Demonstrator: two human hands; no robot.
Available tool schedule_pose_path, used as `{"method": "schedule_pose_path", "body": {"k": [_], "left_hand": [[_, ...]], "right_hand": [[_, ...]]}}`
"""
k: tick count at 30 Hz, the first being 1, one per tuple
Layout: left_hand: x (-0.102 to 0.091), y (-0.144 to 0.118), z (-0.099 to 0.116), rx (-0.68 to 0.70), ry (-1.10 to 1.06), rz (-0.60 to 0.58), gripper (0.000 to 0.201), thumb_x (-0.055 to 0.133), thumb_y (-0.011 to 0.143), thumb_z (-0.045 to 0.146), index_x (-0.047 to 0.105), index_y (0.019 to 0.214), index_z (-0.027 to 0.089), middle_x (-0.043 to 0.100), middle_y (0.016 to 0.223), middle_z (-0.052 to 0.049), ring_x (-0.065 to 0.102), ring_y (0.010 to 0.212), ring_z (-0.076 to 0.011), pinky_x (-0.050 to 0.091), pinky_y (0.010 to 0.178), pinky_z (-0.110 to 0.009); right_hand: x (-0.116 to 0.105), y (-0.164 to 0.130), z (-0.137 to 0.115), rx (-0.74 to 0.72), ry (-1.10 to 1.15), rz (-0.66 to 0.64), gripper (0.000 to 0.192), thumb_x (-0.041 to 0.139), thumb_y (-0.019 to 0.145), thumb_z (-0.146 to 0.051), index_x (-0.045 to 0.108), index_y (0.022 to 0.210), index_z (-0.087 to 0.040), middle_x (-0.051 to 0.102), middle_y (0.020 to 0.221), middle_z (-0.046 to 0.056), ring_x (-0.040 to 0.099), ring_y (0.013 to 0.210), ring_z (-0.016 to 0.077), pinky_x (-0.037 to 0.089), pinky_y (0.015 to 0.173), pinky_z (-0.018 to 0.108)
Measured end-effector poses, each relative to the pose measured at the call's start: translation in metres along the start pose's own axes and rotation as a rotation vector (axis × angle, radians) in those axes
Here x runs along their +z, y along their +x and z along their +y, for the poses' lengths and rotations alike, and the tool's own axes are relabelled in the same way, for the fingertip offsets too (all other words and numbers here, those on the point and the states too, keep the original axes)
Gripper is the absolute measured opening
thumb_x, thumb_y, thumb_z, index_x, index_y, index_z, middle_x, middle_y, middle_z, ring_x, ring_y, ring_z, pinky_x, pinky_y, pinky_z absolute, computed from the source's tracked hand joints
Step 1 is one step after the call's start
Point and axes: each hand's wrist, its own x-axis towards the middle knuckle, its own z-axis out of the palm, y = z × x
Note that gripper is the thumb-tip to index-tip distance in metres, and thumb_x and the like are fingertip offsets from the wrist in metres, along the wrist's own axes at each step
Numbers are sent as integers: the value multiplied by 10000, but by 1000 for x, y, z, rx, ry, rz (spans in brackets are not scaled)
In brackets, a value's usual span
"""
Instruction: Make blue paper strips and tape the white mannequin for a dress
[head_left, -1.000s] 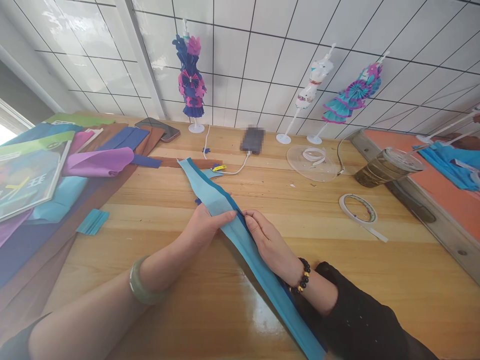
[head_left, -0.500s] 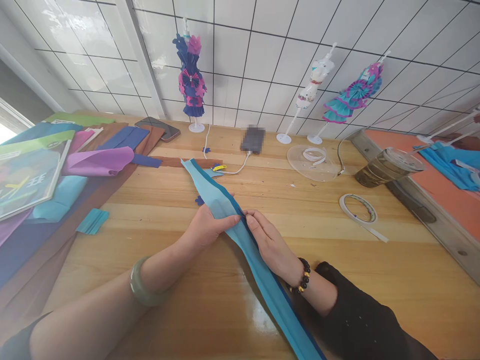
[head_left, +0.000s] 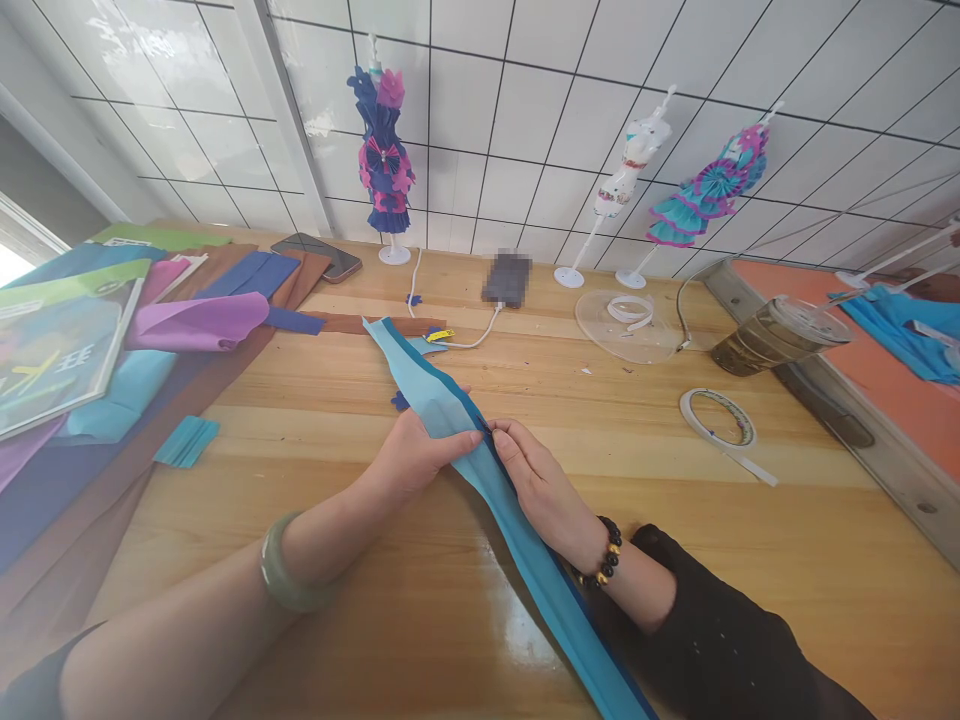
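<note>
A long light-blue paper strip (head_left: pixel 517 520) with a dark-blue edge runs slantwise from the middle of the table to the bottom of the view. My left hand (head_left: pixel 416 450) grips it from the left, thumb on top and fingers underneath. On the other side, my right hand (head_left: pixel 536 485) pinches the dark-blue edge between thumb and fingertips, close to the left thumb. The strip's far end lies past both hands. A small dark-blue paper flower (head_left: pixel 400 401) sits partly hidden beside the strip.
Coloured paper sheets (head_left: pixel 202 325) and a booklet (head_left: pixel 67 350) pile up at left. A tape roll (head_left: pixel 718 418) and a tilted cup (head_left: pixel 776 335) are at right. Small dress forms, one in a blue-and-pink dress (head_left: pixel 386 160), stand along the tiled wall near a phone (head_left: pixel 319 258).
Both hands keep their grip on the strip. The near end of the strip has shifted very slightly; otherwise little differs.
</note>
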Motion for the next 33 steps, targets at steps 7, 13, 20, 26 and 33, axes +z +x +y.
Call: {"method": "schedule_pose_path", "body": {"k": [7, 13, 20, 26, 33], "left_hand": [[0, -1, 2, -10, 14, -19, 636, 735, 618, 285, 473, 1187, 173, 666, 945, -76, 610, 881, -235, 463, 818, -397], [1, 0, 2, -25, -22, -2, 603, 747, 601, 259, 506, 1146, 171, 665, 899, -61, 607, 844, -217, 474, 775, -360], [2, -2, 7, -63, -122, 40, 541, 728, 623, 259, 529, 1121, 187, 652, 805, -25, 606, 752, -184, 478, 711, -326], [4, -2, 12, -72, -106, 70, 604, 747, 581, 244, 517, 1136, 178, 660, 770, -24, 615, 720, -194, 482, 686, -327], [3, -2, 11, -83, -73, 56, 609, 745, 597, 262, 509, 1152, 180, 671, 804, -35, 620, 727, -189, 481, 711, -338]], "right_hand": [[0, 1, -1, -5, 3, -3, 265, 341, 914, -357, 522, 1049, -219, 593, 1029, 28, 529, 959, 144, 430, 855, 272], [0, 2, -2, -8, -12, 0, 263, 338, 914, -350, 520, 1042, -210, 592, 1015, 30, 533, 943, 143, 428, 841, 268], [0, 0, -2, -17, -31, -18, 270, 328, 918, -351, 524, 1047, -218, 596, 982, 21, 538, 877, 138, 431, 796, 262], [0, 0, -2, -18, -15, -25, 275, 329, 917, -357, 524, 1054, -222, 600, 987, 18, 544, 893, 141, 433, 802, 263], [0, -1, -1, -11, 5, -22, 286, 327, 918, -364, 523, 1070, -221, 595, 1010, 17, 534, 911, 136, 423, 822, 257]]}}
